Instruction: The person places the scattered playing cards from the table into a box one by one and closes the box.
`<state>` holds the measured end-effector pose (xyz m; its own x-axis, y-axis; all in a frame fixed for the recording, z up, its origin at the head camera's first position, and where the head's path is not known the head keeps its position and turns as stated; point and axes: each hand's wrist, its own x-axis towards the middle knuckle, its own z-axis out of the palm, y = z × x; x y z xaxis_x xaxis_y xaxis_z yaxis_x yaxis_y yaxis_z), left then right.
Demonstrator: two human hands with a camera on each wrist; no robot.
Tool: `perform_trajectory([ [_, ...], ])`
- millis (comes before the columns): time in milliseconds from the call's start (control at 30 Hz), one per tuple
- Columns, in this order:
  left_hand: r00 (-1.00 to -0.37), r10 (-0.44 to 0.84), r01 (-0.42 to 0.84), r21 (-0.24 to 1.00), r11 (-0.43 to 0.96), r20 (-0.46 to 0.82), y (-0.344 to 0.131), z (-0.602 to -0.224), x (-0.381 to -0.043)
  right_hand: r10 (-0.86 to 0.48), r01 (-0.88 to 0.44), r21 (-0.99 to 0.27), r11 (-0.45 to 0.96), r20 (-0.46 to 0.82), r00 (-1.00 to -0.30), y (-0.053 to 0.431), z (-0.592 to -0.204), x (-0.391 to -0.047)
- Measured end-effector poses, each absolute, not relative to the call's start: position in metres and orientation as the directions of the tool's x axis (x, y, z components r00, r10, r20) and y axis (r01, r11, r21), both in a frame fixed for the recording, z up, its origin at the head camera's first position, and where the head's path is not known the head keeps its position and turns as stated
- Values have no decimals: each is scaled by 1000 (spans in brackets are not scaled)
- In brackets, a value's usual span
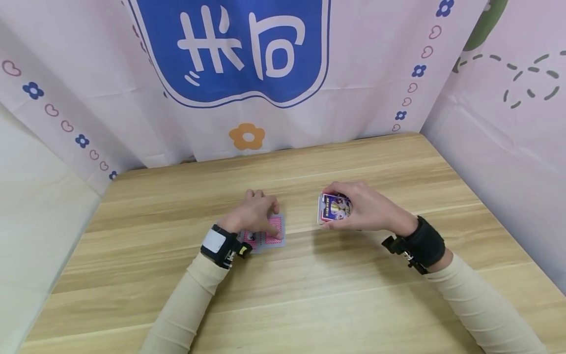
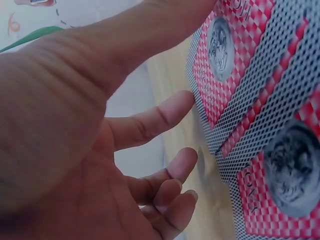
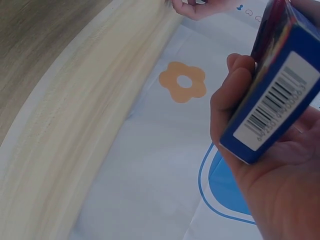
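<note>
Holding the card box (image 1: 333,209) in a curled right hand (image 1: 369,205), with thumb and fingers on opposite sides; could not tell whether touching the wooden table (image 1: 309,295). Spread the left hand (image 1: 253,215), thumb and fingers apart, over the overlapping red-backed cards (image 2: 260,115) lying left of the box. Probably was collecting those cards; next seemed to need a narrower left-hand pinch at their edges.

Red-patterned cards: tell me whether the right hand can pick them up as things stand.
Probably not: the right hand holds a small box, and in the head view the left hand covers part of the cards.
</note>
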<state>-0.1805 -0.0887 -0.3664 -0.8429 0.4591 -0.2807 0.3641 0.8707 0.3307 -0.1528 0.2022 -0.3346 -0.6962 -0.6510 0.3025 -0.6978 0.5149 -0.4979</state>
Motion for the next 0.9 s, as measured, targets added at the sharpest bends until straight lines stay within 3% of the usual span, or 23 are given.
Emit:
perform_trajectory([
  [233,-846,438,351,302,886,-303,-86,-365,-180,-650,-701,-489,519,307,-695,203,-336,-153],
  [367,-805,492,411,289,865,-331,-85,-360,-179,-648,-701,-485,523,308,-696,203,-337,-154],
  [500,-737,583,427,432,794,-342,-86,-346,-175,-647,-698,-486,526,304,-699,203,-338,-154],
  [633,-706,655,411,596,690,-271,-88,-331,-171,-650,-698,-487,526,299,-698,202,-338,-154],
  [733,-708,670,440,603,665,-223,-89,-328,-172,-651,-698,-483,529,296,-699,202,-339,-154],
  [900,-770,584,396,526,753,-257,-91,-348,-179,-654,-705,-479,523,305,-692,200,-339,-153],
])
